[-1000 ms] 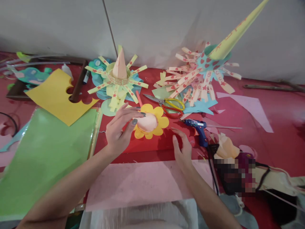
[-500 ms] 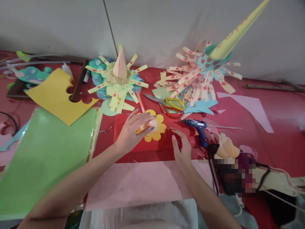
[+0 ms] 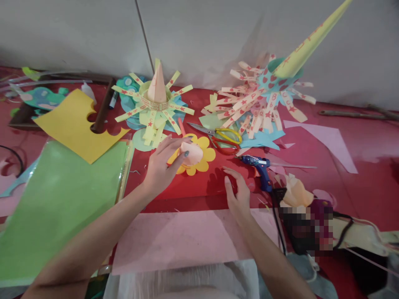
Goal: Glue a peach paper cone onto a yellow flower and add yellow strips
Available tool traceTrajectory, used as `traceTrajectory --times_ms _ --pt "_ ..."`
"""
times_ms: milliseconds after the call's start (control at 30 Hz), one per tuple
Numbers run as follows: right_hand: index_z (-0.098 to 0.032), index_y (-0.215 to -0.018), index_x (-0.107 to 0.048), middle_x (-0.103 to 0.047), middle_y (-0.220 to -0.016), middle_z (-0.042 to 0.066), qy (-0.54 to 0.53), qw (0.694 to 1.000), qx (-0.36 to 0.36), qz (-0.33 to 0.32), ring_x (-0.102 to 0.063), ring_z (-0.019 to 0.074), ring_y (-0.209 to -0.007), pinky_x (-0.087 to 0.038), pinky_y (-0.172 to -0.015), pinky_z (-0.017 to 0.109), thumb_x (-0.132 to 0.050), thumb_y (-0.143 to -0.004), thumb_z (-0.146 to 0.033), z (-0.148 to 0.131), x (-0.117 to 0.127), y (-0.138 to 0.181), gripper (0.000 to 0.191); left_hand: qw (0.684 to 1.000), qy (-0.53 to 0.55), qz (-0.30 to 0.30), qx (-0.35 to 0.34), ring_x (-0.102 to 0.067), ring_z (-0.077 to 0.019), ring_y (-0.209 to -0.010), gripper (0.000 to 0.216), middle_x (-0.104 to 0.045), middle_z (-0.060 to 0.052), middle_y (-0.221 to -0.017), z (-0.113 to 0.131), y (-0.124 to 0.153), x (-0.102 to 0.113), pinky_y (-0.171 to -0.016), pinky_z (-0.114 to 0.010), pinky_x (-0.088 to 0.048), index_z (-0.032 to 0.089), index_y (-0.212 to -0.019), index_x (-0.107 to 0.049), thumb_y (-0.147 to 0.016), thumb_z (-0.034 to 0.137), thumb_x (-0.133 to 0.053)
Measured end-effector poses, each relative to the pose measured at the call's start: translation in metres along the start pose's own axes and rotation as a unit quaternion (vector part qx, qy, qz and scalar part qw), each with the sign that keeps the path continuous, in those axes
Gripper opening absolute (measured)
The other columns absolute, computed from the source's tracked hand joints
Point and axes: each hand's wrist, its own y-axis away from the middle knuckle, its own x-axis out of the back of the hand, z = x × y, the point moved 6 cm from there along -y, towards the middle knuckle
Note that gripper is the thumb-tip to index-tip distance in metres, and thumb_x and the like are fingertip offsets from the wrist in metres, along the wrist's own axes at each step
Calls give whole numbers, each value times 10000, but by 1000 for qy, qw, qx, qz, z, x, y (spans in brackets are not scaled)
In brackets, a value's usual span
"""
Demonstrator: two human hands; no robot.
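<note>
My left hand (image 3: 163, 162) pinches a pale pink curled paper piece (image 3: 193, 154) between thumb and fingers. Behind that piece spreads a yellow paper flower (image 3: 208, 154) with rounded petals; whether the two are joined I cannot tell. Both are over a red paper sheet (image 3: 187, 185). To the right, my right hand (image 3: 237, 190) is empty, its thumb and fingers apart in a loose curve. Just beyond it lies a blue glue gun (image 3: 263, 166). Scissors (image 3: 229, 139) with one yellow and one red handle rest beyond the flower.
Two decorated paper hats (image 3: 157, 97) (image 3: 271, 81) stand against the wall. Green sheets (image 3: 71, 207) and a cut yellow sheet (image 3: 79, 124) lie on the left. Pink paper (image 3: 199, 236) is in front of me. A black cord (image 3: 278, 224) runs down at the right.
My left hand has shifted left and slightly away from me with the pink paper piece. The yellow flower has moved along and turned a little. The right hand has stayed in place.
</note>
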Motion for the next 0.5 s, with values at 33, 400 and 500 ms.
traceTrajectory --times_ms 33,400,500 --pt "-225 -1106 -549 -610 -1160 83 0 1000 -2 -1 -547 197 -1104 -430 -970 437 -438 -906 -290 0 0 0 238 1000 -6 12 9 -606 -152 -1011 189 -670 -10 -1081 -1 -2 4 -960 -331 -461 239 -1053 -607 -899 245 -497" --pt "-227 -1105 -551 -612 -1147 77 -2 1000 -2 3 -549 189 -1095 -431 -969 417 -445 -903 -281 2 0 1 235 998 51 -9 41 -593 -162 -1043 229 -641 -3 -1125 -13 -8 16 -912 -299 -488 250 -1109 -576 -908 296 -474" --pt "-223 -1101 -555 -615 -1139 76 -2 1000 -4 5 -553 188 -1089 -433 -968 410 -447 -901 -283 2 0 0 234 997 35 -62 2 -612 -152 -1009 216 -667 1 -1082 -1 -4 1 -976 -339 -454 242 -1095 -575 -904 253 -476"
